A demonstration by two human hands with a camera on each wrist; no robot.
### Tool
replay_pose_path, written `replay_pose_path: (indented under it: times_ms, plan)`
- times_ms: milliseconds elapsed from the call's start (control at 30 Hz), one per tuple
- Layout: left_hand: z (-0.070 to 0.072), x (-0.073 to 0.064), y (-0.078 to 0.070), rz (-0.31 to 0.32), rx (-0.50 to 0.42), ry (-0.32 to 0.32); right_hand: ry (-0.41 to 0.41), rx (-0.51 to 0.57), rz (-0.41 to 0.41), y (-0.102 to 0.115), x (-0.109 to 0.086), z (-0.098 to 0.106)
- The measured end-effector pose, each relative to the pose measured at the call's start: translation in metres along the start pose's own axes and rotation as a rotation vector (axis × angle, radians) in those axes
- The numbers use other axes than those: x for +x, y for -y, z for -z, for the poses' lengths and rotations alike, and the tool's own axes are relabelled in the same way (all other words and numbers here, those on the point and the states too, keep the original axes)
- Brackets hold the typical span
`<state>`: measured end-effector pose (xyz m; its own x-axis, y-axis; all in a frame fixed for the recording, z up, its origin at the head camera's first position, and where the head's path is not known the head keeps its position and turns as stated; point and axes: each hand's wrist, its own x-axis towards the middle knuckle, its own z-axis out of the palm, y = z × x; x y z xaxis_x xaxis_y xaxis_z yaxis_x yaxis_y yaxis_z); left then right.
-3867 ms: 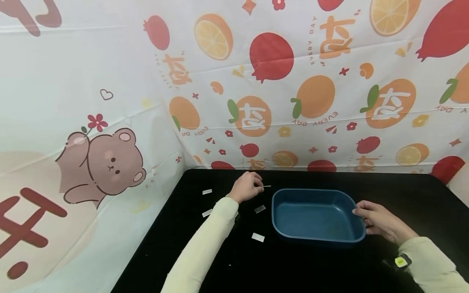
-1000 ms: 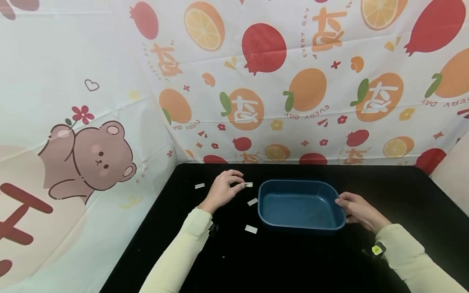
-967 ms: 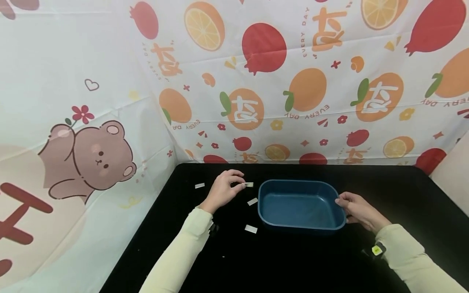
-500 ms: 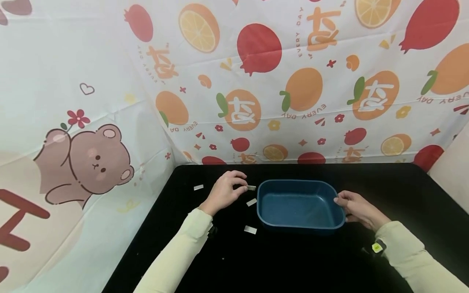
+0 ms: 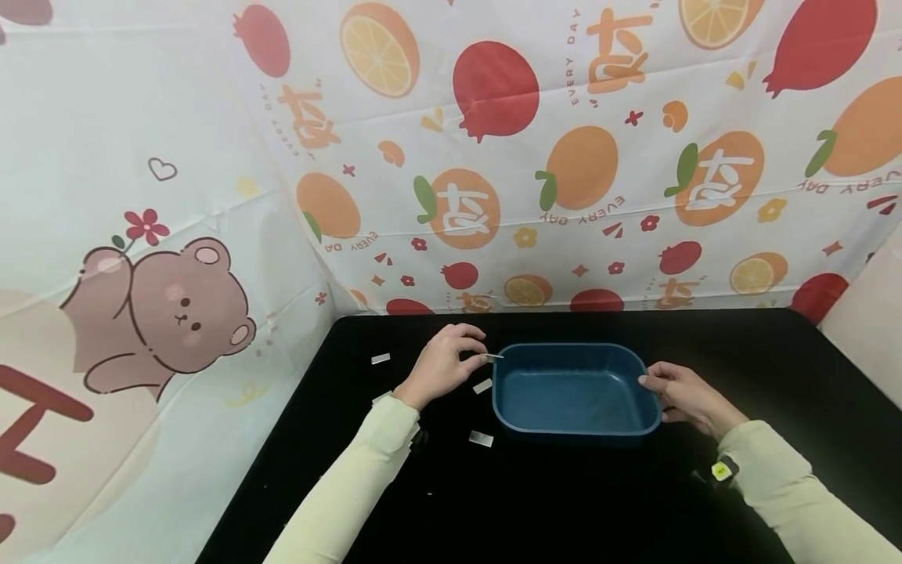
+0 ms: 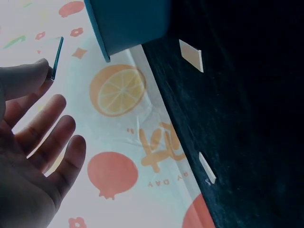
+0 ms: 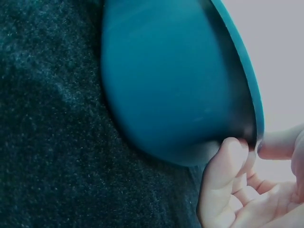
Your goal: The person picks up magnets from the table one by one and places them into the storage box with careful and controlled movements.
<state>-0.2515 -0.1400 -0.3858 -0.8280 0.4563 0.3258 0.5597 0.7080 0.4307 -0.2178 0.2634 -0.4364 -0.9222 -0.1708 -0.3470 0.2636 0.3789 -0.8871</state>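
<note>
Between the thumb and index finger of my left hand (image 5: 442, 366) I pinch a small glass slide (image 5: 496, 356), seen nearly edge-on. It overlaps the left rim of a blue plastic tub (image 5: 578, 431) in the head view. The left wrist view shows the pinched slide (image 6: 58, 58) upright at the fingertips, the other fingers spread and loosely bent. My right hand (image 5: 690, 398) grips the tub's right end; in the right wrist view, thumb and fingers hold its rim (image 7: 256, 104) from both sides. Nothing shows inside the tub.
Several more slides lie on the black table left of the tub: one near the back left (image 5: 380, 359), one beside the tub (image 5: 482, 386), one nearer the front (image 5: 481, 439). Another is partly hidden by the left sleeve. A fruit-print cloth (image 5: 493, 196) hangs behind the table.
Over the last second my left hand has moved right, bringing the slide from short of the tub to its left rim. The slide has turned edge-on. My right hand keeps its grip.
</note>
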Motion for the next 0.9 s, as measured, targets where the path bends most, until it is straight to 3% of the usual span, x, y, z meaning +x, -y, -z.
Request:
replay_pose_path:
  times_ms: [400,667,900]
  plan:
    - [0.012,0.009,-0.014,-0.055,0.083,0.068,0.003,-0.021,0.002,0.001,0.000,-0.004]
    - [0.015,0.025,-0.025,-0.106,0.146,0.138,-0.016,-0.032,-0.002,0.002,0.002,-0.006]
    - [0.016,0.045,-0.038,-0.130,0.270,0.196,-0.020,-0.036,0.004,-0.001,0.001,-0.007]
